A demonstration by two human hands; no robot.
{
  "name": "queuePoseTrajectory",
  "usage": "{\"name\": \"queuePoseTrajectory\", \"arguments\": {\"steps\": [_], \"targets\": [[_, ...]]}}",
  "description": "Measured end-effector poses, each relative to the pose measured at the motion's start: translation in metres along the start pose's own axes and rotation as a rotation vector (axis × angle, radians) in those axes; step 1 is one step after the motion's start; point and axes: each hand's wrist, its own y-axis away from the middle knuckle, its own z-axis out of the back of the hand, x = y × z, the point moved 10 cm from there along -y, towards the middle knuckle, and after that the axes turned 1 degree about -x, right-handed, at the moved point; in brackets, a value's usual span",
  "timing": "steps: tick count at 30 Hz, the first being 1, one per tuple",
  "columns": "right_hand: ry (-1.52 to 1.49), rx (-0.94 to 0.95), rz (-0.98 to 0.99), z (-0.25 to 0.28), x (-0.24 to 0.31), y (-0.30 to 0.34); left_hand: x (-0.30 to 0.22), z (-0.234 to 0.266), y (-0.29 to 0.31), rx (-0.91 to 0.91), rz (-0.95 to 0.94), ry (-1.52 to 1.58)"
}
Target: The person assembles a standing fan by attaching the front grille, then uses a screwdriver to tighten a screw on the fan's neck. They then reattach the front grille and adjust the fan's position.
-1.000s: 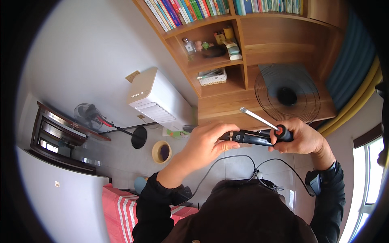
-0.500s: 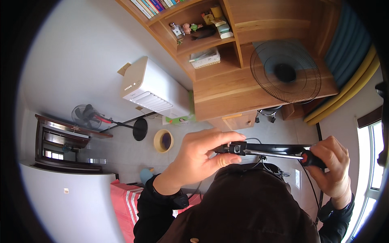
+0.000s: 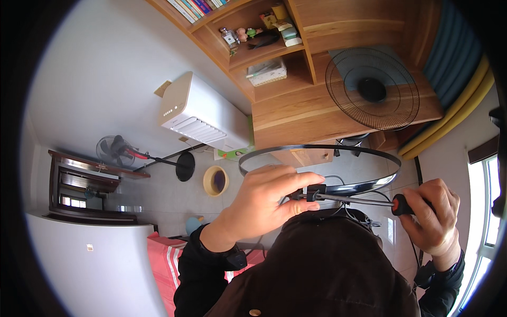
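Note:
My left hand (image 3: 259, 198) pinches a small black clip (image 3: 315, 191) between thumb and fingers. The clip sits on a thin, shiny black fan guard ring (image 3: 364, 186), which loops out beyond my hands above the floor. My right hand (image 3: 433, 214) is wrapped round the red and black handle of a screwdriver (image 3: 364, 201). Its metal shaft runs leftward, and its tip meets the clip close to my left fingertips. The exact seat of the tip is too small to make out.
A round wire fan grille (image 3: 372, 108) lies on the wooden desk (image 3: 296, 124). A standing fan (image 3: 113, 150), a white air cooler (image 3: 203, 116) and a yellow bin (image 3: 215, 181) are to the left. Blue and yellow curved padding (image 3: 457, 68) stands at the right. Thin cables (image 3: 351, 217) hang below the ring.
The ring has tilted from edge-on to show its wide loop. My right hand has shifted slightly right and down with the screwdriver, and my left hand keeps its pinch on the clip.

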Motion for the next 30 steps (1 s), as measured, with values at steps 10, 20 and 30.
{"name": "queuePoseTrajectory", "arguments": {"steps": [10,20,30], "targets": [[0.128,-0.077,0.157,0.005,0.015,0.005,0.008,-0.01,0.002,0.043,0.085,0.126],[0.085,-0.133,0.105,0.014,0.016,0.004,0.011,-0.015,0.005,0.094,0.087,0.225],[0.16,-0.002,0.055,0.018,0.008,0.001,-0.001,-0.026,-0.006,0.135,-0.037,0.084]]}}
